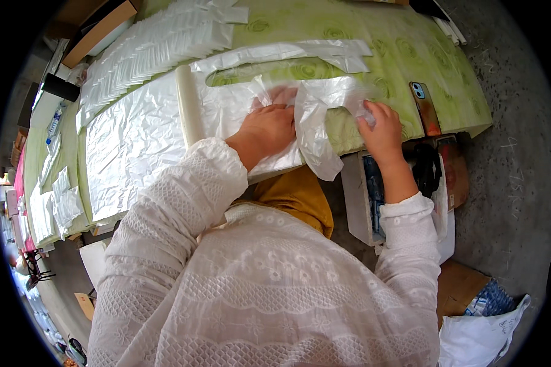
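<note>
- The white plastic bag (312,116) lies on the green-patterned worktop (404,61), to the right of the pale bar (190,107); bunched and raised there, its loose end droops past the worktop's near edge.
- Right of the bar, the left hand (268,129) rests on the film with its fingers bent and partly behind blurred plastic; whether they pinch or only press, I cannot tell.
- Farther right of the bar, the right hand (382,133) has its thumb and forefinger narrowly apart beside the film's edge; a firm grip cannot be made out.
- The bag looks very light and limp, so it should crumple under a push and follow a gentle pull.
- Its gloss suggests slippery film whose layers may slide or cling; thin strips could stretch or tear.
- The best hold is probably a gathered fold, with flat fingers bracing the wider film just right of the bar.
- Left of the bar, wrinkled plastic sheeting (134,137) spreads flat; beyond it lie overlapping folded bags (159,49).
</note>
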A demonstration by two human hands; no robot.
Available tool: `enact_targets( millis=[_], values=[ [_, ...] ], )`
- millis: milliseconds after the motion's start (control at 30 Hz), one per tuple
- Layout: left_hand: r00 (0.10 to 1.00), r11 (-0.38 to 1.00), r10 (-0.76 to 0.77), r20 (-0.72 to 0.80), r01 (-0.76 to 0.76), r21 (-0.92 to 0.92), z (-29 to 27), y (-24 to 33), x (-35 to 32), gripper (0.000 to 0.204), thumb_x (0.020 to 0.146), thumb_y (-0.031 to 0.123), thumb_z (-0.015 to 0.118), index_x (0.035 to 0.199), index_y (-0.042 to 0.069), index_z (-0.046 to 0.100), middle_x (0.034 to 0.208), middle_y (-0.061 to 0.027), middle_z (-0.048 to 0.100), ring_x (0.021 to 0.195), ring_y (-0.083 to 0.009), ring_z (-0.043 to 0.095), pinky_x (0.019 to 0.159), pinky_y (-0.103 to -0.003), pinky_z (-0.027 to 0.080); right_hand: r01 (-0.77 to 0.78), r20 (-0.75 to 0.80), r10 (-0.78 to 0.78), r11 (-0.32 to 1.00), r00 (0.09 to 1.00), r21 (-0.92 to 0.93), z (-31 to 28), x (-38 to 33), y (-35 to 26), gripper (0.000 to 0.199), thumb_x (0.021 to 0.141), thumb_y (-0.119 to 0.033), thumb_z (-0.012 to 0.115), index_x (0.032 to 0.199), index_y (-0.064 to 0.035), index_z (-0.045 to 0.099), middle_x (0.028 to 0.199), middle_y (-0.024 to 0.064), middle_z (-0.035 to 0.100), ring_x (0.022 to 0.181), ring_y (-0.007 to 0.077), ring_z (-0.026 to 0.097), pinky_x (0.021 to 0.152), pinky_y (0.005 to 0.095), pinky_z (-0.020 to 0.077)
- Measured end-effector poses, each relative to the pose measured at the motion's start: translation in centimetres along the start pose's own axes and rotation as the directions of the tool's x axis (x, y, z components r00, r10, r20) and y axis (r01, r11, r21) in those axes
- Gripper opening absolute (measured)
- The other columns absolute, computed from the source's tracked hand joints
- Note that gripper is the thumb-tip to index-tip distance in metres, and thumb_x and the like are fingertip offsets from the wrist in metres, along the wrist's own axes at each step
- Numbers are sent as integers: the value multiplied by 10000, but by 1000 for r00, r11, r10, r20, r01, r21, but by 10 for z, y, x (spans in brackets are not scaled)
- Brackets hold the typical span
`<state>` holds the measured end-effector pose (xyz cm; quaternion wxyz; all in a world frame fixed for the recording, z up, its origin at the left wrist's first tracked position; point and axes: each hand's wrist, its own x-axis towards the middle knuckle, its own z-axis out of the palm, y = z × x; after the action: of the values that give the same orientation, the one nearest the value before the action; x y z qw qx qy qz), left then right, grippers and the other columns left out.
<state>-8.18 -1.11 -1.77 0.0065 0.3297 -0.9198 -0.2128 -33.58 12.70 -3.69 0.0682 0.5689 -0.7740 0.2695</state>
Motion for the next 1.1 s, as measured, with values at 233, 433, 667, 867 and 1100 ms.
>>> enact_targets(
  millis=[233, 433, 667, 867, 1100],
  values=[
    [996, 1000, -23, 92, 23, 3, -9, 3, 1, 502, 1011, 403, 443, 1436, 159, 555, 1655, -81, 305, 1490, -303, 346, 1207, -586, 239, -371, 233, 352, 928, 906, 40, -16, 23, 6, 438, 822, -340, 775, 1154, -78, 658, 1101, 180, 699, 1005, 370, 658, 859, 420, 528],
    [998, 999, -6, 67, 3, 42, -1, -2, 0, 460, 1001, 305, 421, 1400, 126, 566, 1639, -67, 347, 1465, -311, 388, 1220, -611, 211, -372, 216, 332, 909, 918, 187, -41, 5, 18, 437, 808, -279, 816, 1121, -38, 630, 845, 97, 657, 812, 261, 644, 751, 383, 523],
    [1000, 1000, 13, -12, -13, 27, 0, 2, -1, 481, 1005, 360, 426, 1426, 167, 557, 1654, -65, 324, 1480, -297, 372, 1227, -591, 210, -606, 417, 475, 747, 775, 274, -36, -15, 48, 376, 848, -227, 799, 1101, 6, 647, 952, 74, 652, 839, 184, 606, 734, 343, 511],
    [999, 999, -14, 40, 12, 42, -2, -1, 1, 508, 1010, 401, 426, 1467, 205, 531, 1671, -51, 289, 1506, -283, 327, 1240, -555, 196, -272, 156, 265, 962, 951, 26, -33, -19, 7, 307, 881, -285, 758, 937, 5, 675, 954, 148, 674, 920, 327, 641, 803, 429, 508],
    [999, 1000, -4, 41, 3, 29, -5, 2, 0, 531, 1013, 414, 416, 1496, 210, 500, 1673, -47, 288, 1507, -288, 329, 1240, -587, 173, -399, 216, 379, 915, 900, 57, -31, -7, 20, 332, 863, -260, 761, 1066, -19, 657, 993, 190, 666, 983, 377, 636, 874, 432, 504]
  ],
)
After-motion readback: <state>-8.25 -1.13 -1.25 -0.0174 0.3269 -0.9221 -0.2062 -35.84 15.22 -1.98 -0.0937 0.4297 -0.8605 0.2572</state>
